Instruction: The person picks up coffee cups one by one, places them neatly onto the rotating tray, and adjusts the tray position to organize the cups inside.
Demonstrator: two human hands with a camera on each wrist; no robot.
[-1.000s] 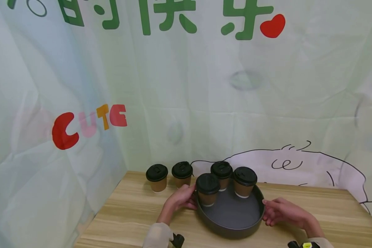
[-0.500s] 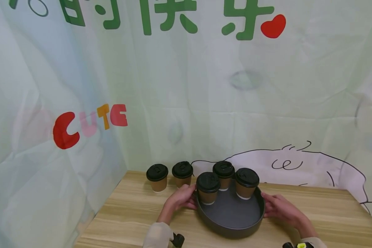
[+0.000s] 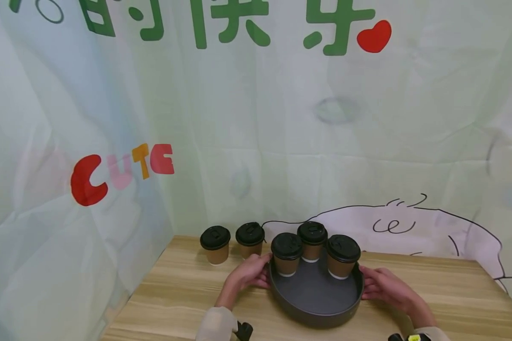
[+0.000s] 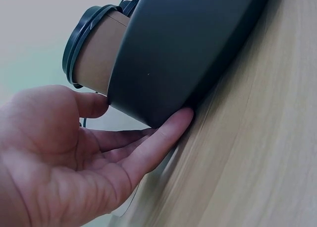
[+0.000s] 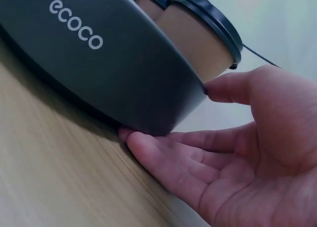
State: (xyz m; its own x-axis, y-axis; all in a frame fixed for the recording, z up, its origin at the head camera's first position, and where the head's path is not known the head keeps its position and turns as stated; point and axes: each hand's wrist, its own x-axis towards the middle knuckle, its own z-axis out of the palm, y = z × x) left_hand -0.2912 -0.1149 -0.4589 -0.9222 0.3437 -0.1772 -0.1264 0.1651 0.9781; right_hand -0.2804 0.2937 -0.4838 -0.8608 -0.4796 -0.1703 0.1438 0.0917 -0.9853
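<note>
A round dark grey tray point(image 3: 320, 303) with a raised rim stands on the wooden table, between both hands. Inside it, toward the back, are three brown paper cups with black lids: a left cup point(image 3: 287, 265), a back cup point(image 3: 311, 251) and a right cup point(image 3: 340, 267). My left hand point(image 3: 248, 273) holds the tray's left side, thumb at the rim and fingers at the bottom edge. On the opposite side my right hand point(image 3: 386, 286) grips it likewise. The right wrist view shows the "ecoco" lettering on the tray's wall point(image 5: 133, 73).
Two more lidded paper cups, an outer cup point(image 3: 216, 253) and an inner cup point(image 3: 249, 248), stand on the table point(image 3: 166, 293) left of the tray, near its back edge. A printed cloth backdrop point(image 3: 256, 118) hangs behind and along the left.
The tray's cups have swung clockwise as seen from above: the left one farther back, the back one rightward, the right one nearer. My right hand has shifted slightly back along the rim.
</note>
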